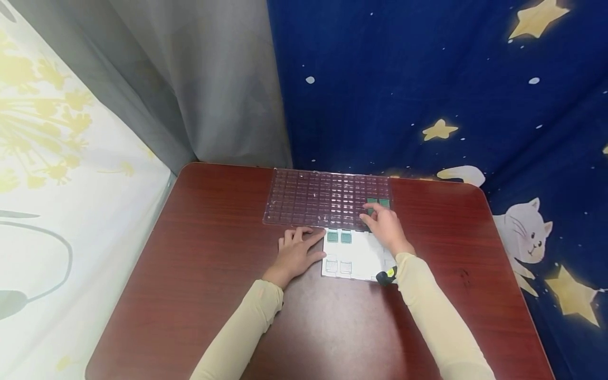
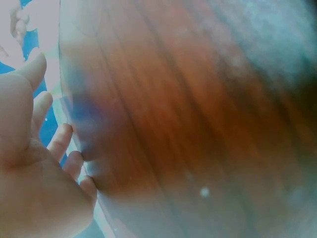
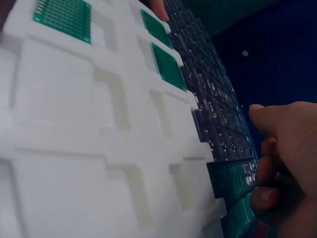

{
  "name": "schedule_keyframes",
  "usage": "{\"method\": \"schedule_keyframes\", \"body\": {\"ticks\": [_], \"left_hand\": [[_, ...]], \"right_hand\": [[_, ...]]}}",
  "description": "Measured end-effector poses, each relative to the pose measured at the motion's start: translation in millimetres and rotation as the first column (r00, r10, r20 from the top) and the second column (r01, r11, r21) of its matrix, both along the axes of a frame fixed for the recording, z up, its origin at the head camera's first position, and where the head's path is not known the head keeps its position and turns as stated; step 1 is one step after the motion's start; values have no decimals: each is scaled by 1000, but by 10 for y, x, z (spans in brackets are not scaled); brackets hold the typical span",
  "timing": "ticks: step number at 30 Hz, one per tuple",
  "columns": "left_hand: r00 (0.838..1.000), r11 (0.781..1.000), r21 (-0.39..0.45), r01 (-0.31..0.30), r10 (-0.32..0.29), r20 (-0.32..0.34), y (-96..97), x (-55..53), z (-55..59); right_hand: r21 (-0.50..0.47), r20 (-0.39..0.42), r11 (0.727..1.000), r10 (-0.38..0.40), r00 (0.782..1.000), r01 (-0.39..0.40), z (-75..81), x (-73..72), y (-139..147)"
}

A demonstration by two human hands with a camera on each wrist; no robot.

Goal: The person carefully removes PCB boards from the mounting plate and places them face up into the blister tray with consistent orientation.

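Note:
A white tray (image 1: 366,256) with recessed pockets lies in front of a clear plastic tray (image 1: 304,198) divided into many small cells. Green perforated circuit boards (image 3: 168,67) sit in pockets at the white tray's left end. More green boards (image 1: 383,202) lie at the clear tray's right end. Above these, my right hand (image 1: 388,229) reaches with thumb and index finger parted, and no board shows between them. My left hand (image 1: 296,253) is spread on the table, its thumb and index fingertip at the white tray's left edge.
Both trays lie on a reddish-brown wooden table (image 1: 214,237) with rounded corners. A grey curtain (image 1: 228,79) and a blue star-patterned curtain (image 1: 380,105) hang behind it. A black and yellow wrist strap (image 1: 387,275) shows by the right sleeve.

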State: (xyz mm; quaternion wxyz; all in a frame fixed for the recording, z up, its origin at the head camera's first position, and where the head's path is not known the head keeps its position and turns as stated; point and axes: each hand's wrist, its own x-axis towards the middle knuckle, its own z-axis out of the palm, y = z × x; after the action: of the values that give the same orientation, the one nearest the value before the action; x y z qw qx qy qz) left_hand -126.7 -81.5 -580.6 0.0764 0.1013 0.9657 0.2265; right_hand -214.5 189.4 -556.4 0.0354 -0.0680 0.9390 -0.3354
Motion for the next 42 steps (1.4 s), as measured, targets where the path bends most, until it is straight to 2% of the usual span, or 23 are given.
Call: {"method": "schedule_keyframes", "body": {"ticks": [8,14,23,29,34,42], "left_hand": [[1000,1000,-5,-6,6,-3,2,-6,-2],[1000,1000,-5,-4,4,-6,6,-13,2],[1000,1000,-20,-2,2,-4,0,-17,-3],[1000,1000,-27,1,-1,-4,6,-9,-2],[1000,1000,-20,1,-1,-4,5,-9,6],[1000,1000,-30,1,-1,-1,-3,-22,-10]], "right_hand": [[-50,-15,998,41,999,-42,3,171,-105],[-76,13,995,59,998,-58,16,300,-165],[-92,50,990,115,992,-110,-100,423,-223],[-55,39,988,144,989,-141,-157,459,-240],[-20,46,991,135,990,-134,-184,468,-255],[64,4,988,140,990,-140,-230,479,-271]]}}
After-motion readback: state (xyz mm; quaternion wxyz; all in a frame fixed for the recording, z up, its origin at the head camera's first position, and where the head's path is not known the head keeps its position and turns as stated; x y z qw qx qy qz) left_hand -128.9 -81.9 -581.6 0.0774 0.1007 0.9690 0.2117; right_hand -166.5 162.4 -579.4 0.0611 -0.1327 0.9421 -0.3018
